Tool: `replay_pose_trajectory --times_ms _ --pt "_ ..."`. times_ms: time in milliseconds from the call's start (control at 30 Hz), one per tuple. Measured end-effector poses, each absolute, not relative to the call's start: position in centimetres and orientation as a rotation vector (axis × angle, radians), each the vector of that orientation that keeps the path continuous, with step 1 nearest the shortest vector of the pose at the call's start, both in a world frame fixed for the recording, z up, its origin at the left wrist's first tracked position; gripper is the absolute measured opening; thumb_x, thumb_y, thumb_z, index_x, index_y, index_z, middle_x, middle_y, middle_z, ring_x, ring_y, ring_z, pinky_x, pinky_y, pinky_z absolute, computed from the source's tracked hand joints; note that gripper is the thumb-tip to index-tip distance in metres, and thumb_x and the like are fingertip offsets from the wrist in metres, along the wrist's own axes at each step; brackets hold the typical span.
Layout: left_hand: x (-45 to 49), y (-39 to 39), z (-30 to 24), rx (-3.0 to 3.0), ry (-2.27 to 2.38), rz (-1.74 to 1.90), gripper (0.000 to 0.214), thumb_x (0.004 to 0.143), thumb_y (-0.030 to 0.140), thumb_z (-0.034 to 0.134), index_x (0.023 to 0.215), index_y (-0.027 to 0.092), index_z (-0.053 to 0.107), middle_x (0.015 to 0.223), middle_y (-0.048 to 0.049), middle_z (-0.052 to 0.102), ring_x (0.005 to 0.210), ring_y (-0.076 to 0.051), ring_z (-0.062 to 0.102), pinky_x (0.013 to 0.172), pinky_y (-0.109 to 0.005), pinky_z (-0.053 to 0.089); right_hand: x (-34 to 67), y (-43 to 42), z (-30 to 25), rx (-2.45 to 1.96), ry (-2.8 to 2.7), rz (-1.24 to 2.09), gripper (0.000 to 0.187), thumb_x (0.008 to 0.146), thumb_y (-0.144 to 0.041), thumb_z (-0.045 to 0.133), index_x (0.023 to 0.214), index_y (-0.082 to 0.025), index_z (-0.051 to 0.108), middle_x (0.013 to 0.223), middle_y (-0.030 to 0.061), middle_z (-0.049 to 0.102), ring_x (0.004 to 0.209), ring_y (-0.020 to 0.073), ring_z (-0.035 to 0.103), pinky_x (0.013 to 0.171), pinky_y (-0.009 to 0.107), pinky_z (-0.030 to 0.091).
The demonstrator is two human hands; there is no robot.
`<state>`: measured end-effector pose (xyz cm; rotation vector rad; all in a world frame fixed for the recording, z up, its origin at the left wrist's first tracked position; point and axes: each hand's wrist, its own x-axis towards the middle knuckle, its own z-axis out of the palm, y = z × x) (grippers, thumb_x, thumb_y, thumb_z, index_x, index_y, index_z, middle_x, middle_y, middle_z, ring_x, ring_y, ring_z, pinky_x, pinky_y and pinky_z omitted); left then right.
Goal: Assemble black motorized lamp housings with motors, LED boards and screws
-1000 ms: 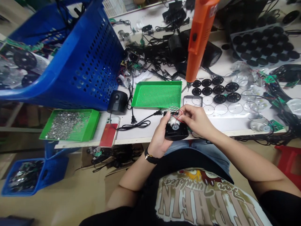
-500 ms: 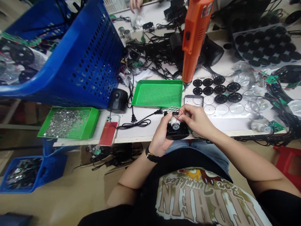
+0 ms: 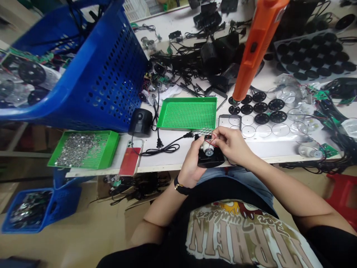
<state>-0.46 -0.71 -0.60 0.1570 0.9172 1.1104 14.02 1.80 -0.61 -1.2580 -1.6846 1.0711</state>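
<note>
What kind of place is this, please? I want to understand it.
This is probably a small electronics assembly workshop. The long workbench holds green circuit boards, tangled black cables and rows of round black dials, and an orange electric screwdriver hangs above it.

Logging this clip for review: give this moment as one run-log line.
left hand: holds black housing | right hand: fingers at red wire
</note>
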Motion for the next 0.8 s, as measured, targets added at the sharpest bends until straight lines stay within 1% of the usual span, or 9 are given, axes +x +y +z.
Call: replay_pose_trajectory --times_ms 233,333,467,700,800 --pt "-0.3 -0.8 -0.3 0.158 0.876 1.121 0.018 0.096 0.031 0.066 0.095 0.014 0.071 0.081 -0.0016 0.071 0.097 -0.02 0.072 0.099 -0.033 0.052 13.5 1.1 -1.3 -1.26 -1.548 1.074 0.005 0.082 -0.017 0.061 0.079 -0.021 0.061 0.064 -0.0045 0.055 0.056 0.011 0.043 0.057 0.027 0.033" --pt "-0.3 -0.9 -0.3 0.187 0.851 1.133 0.02 0.098 0.032 0.065 0.098 0.013 0.071 0.088 -0.0041 0.075 0.105 -0.022 0.072 0.102 -0.034 0.052 13.4 1.0 -1.5 -1.257 -1.517 1.083 0.004 0.082 -0.018 0.061 0.079 -0.02 0.06 0.064 -0.0047 0.054 0.057 0.0109 0.043 0.056 0.027 0.032" --pt "-0.2 -0.9 -0.1 0.185 0.807 1.107 0.028 0.098 0.039 0.066 0.103 0.013 0.072 0.101 -0.0078 0.078 0.108 -0.023 0.073 0.102 -0.035 0.054 13.4 1.0 -1.6 -1.253 -1.48 1.11 0.003 0.082 -0.019 0.062 0.079 -0.021 0.06 0.064 -0.0045 0.055 0.057 0.0109 0.042 0.056 0.027 0.031" --pt "-0.2 -0.6 0.4 0.107 0.884 1.064 0.03 0.097 0.043 0.067 0.101 0.014 0.072 0.105 -0.0089 0.079 0.113 -0.026 0.073 0.103 -0.039 0.056 13.1 1.1 -2.2 -1.286 -1.431 1.163 0.003 0.082 -0.021 0.062 0.08 -0.021 0.06 0.062 -0.005 0.052 0.057 0.0117 0.041 0.057 0.028 0.031" --pt "-0.1 -0.6 0.4 0.113 0.903 1.08 0.032 0.099 0.044 0.065 0.102 0.013 0.072 0.105 -0.0093 0.079 0.113 -0.026 0.073 0.103 -0.039 0.056 13.1 1.1 -2.5 -1.272 -1.406 1.173 0.002 0.083 -0.022 0.062 0.082 -0.021 0.06 0.064 -0.0047 0.053 0.058 0.0118 0.043 0.058 0.028 0.033"
